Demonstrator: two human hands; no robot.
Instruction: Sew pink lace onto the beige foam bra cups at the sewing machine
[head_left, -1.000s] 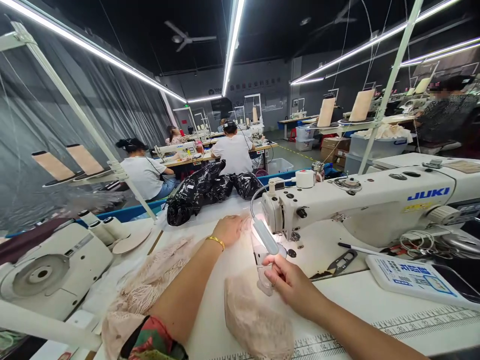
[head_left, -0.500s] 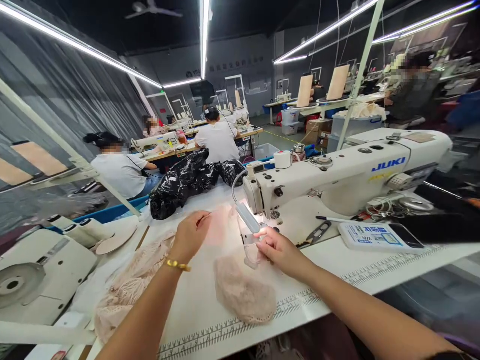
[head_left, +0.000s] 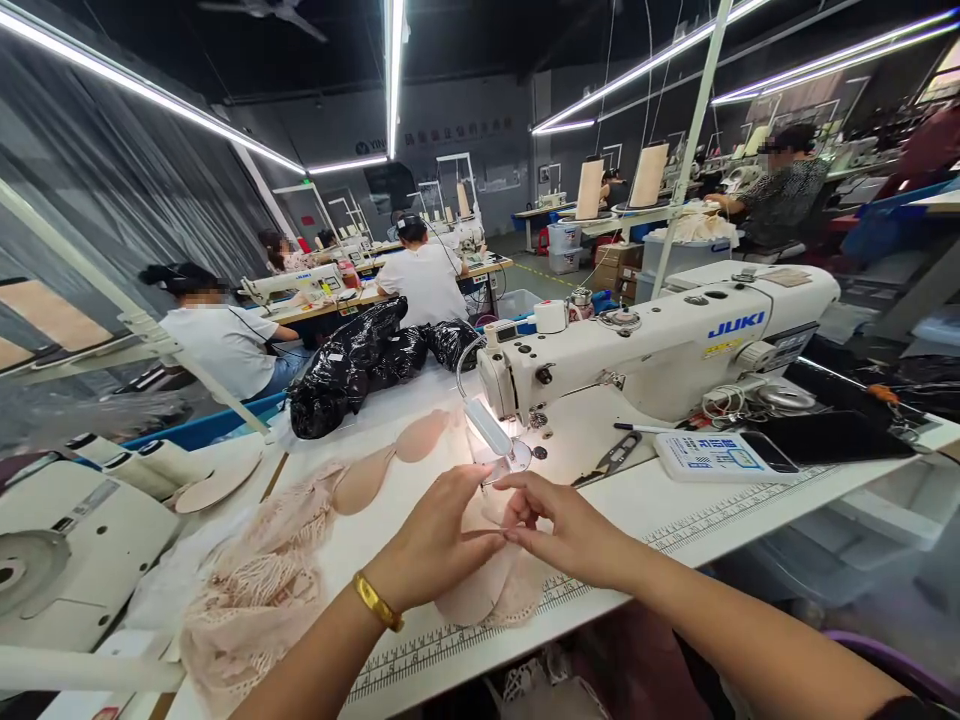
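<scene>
Pointing nearward, beige fabric (head_left: 471, 600) underlies left hand (head_left: 439, 530) and right hand (head_left: 564, 524), long axis and grips unclear.

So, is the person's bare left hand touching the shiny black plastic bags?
Apart: the head view plainly shows white tabletop between the left hand and the bags.

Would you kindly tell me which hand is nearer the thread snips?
Right. In the head view, the right hand is below and left of the thread snips; the left hand is farther left, beyond the right hand.
</scene>
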